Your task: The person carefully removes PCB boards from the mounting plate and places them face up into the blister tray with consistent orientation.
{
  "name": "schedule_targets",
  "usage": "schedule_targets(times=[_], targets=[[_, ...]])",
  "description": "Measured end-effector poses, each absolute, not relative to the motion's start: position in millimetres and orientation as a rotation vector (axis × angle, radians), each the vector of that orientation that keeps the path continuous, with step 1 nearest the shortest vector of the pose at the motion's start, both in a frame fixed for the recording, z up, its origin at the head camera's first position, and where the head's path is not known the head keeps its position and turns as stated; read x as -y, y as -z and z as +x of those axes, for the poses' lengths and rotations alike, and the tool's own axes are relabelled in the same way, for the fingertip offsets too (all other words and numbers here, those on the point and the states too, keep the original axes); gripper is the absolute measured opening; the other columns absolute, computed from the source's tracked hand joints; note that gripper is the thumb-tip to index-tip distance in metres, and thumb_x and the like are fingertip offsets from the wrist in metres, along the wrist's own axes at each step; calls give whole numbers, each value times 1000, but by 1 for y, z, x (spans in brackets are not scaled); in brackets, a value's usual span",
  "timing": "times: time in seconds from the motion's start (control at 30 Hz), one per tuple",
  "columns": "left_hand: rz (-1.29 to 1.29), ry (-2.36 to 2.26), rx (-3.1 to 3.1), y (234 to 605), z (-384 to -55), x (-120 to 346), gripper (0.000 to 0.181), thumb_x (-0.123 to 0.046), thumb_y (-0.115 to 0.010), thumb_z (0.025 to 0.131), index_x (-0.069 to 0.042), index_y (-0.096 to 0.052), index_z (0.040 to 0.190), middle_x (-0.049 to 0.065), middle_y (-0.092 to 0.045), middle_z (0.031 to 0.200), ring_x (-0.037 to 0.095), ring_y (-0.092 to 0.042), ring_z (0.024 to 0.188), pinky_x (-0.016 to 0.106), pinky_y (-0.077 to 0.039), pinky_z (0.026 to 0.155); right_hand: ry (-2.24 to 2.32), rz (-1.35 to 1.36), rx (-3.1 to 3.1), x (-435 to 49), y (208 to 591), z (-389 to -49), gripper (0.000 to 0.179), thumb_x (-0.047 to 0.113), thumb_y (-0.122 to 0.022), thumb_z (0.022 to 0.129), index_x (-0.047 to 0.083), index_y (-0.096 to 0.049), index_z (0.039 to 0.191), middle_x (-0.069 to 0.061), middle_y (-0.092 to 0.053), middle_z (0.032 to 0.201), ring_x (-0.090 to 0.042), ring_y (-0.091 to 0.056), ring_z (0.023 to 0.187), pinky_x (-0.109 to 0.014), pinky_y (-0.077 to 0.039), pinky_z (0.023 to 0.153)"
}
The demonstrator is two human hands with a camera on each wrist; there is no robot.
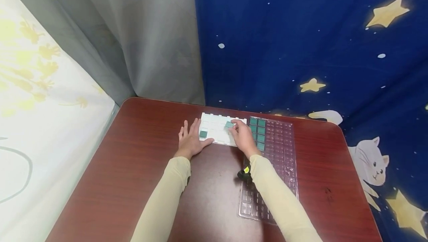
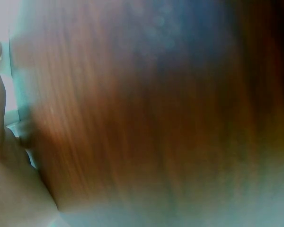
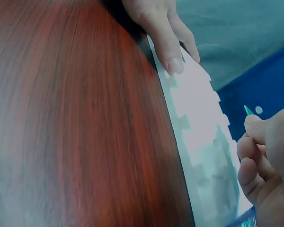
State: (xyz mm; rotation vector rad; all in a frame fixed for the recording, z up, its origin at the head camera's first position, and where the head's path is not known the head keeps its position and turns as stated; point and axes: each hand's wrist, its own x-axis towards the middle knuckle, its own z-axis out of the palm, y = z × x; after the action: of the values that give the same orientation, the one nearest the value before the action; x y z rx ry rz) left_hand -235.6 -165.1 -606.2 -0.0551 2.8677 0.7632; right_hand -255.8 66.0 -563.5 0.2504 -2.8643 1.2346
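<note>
A white board with notched edges (image 1: 217, 132) lies near the table's far edge. My left hand (image 1: 191, 139) rests at its left end, fingers spread, the thumb along the near edge. One green square tile (image 1: 203, 134) sits on the board beside that hand. Over the board's right part, my right hand (image 1: 243, 136) pinches another green tile (image 1: 229, 124) between thumb and fingertips. In the right wrist view this tile (image 3: 248, 110) shows edge-on, tilted above the board. The left wrist view catches only part of the left hand (image 2: 9, 184) and blurred wood.
Right of the board lies a clear plastic tray (image 1: 282, 152) with many small compartments; several green tiles (image 1: 261, 130) fill its far left corner. The right forearm crosses over the tray. Curtains (image 1: 160, 41) hang behind the reddish-brown table (image 1: 133, 167).
</note>
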Motion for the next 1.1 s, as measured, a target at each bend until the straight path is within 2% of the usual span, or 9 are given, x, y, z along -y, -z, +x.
schedule_targets(times=[0.33,0.57,0.7,0.93,1.1], targets=[[-35,-789,-2873,611,-234,166,114,-79,-62,81,-29,-5,166,-3,-6,175,34,14,161,62,2,127,-1232,187,2881,-94,564,-244,36,20,-67,99,6,-63,132,-9,-69,97,-23,-65,86,-36,-55,77],[-36,-775,-2866,601,-231,165,112,-77,-62,83,-27,-5,166,-2,-5,175,34,15,161,61,3,128,-1237,142,2879,-112,561,-235,38,20,-67,99,3,-62,133,-7,-67,94,-17,-61,78,-25,-48,65],[-29,-775,-2859,595,-230,164,111,-75,-63,85,-25,-6,166,-2,-6,175,34,14,161,60,2,128,-1237,121,2878,-121,560,-229,39,20,-67,99,4,-62,134,-6,-66,91,-15,-57,71,-23,-46,56],[-26,-758,-2857,607,-235,167,113,-77,-62,84,-28,-2,166,-4,-2,175,33,18,160,60,4,128,-1193,103,2889,-135,562,-218,40,21,-68,99,4,-62,134,-5,-65,90,-13,-56,69,-24,-49,61],[-19,-771,-2872,612,-238,168,114,-79,-61,82,-29,-2,166,-4,-4,175,33,17,160,62,2,127,-1167,98,2910,-142,563,-210,38,20,-69,98,5,-63,133,-4,-66,89,-11,-55,66,-23,-49,59]])
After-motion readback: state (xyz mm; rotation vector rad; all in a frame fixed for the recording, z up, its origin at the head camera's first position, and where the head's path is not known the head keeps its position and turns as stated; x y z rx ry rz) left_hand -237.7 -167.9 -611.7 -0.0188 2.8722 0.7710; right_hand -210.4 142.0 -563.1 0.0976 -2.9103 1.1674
